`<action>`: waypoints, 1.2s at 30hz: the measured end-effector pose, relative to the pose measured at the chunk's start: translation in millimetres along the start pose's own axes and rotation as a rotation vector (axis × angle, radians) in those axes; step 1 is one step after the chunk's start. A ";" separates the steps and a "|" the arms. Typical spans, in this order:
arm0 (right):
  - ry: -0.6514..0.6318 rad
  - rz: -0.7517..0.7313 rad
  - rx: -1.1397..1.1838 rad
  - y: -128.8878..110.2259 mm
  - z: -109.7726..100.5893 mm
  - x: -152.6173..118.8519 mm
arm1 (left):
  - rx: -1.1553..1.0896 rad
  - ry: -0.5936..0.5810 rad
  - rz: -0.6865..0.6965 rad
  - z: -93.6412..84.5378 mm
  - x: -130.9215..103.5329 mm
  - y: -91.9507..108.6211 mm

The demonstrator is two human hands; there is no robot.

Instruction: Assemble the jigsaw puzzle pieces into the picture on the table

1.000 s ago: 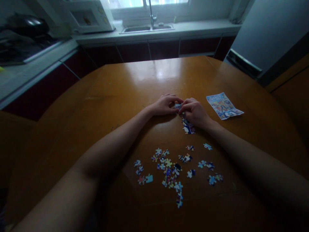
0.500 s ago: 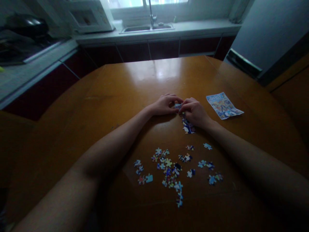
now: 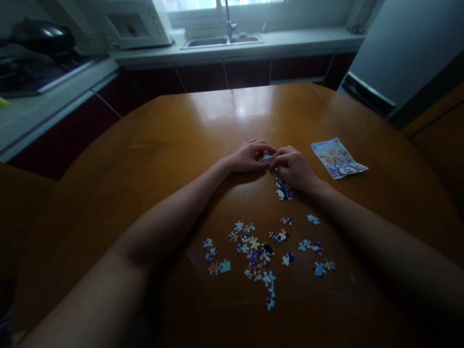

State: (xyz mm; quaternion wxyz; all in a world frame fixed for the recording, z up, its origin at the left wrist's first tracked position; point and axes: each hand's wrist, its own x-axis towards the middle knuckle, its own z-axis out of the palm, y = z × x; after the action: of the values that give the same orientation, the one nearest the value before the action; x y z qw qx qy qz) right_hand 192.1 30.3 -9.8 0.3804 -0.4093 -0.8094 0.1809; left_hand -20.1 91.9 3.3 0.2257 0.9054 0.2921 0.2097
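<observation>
Nearest pieces: Where the tabletop runs toward its near edge, a short trail of puzzle pieces leads up to the main heap.
Main heap: loose puzzle pieces lie crowded between the two forearms, many touching.
Outlying pieces: a light-blue piece sits on the heap's left-edge side; another pale blue piece lies on its right-edge side, near the right forearm.
Joined section: a strip of puzzle lies flat beyond the heap, around mid-tabletop, partly covered by the hands.
Right hand: this hand rests over the strip, its grip narrow, fingers bunched; whether they pinch a piece, I cannot tell.
Left hand: the other hand curls about the strip's far end, thumb and forefinger slightly apart; whether its grip presses on anything is unclear.
Printed sheet: a creased colour picture lies toward the right edge, apart from the right hand.
Past the far edge: dark red cabinets, a sink and a white microwave.
</observation>
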 end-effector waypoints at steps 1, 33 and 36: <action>0.002 0.000 0.001 -0.1 -0.1 -0.1 | 0.001 0.000 0.000 0.1 0.1 0.1; 0.034 0.028 -0.025 0.3 0.9 0.4 | 0.007 0.004 0.022 1.5 0.4 -6.7; 0.032 0.032 -0.015 0.1 0.7 0.6 | 0.017 0.001 0.021 1.2 0.5 -6.4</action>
State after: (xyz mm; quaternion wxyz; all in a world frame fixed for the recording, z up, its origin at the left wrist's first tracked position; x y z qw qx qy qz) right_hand 191.5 30.9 -10.1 0.3873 -0.4278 -0.7979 0.1744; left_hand -21.9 96.5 -0.9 0.2157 0.9101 0.2846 0.2100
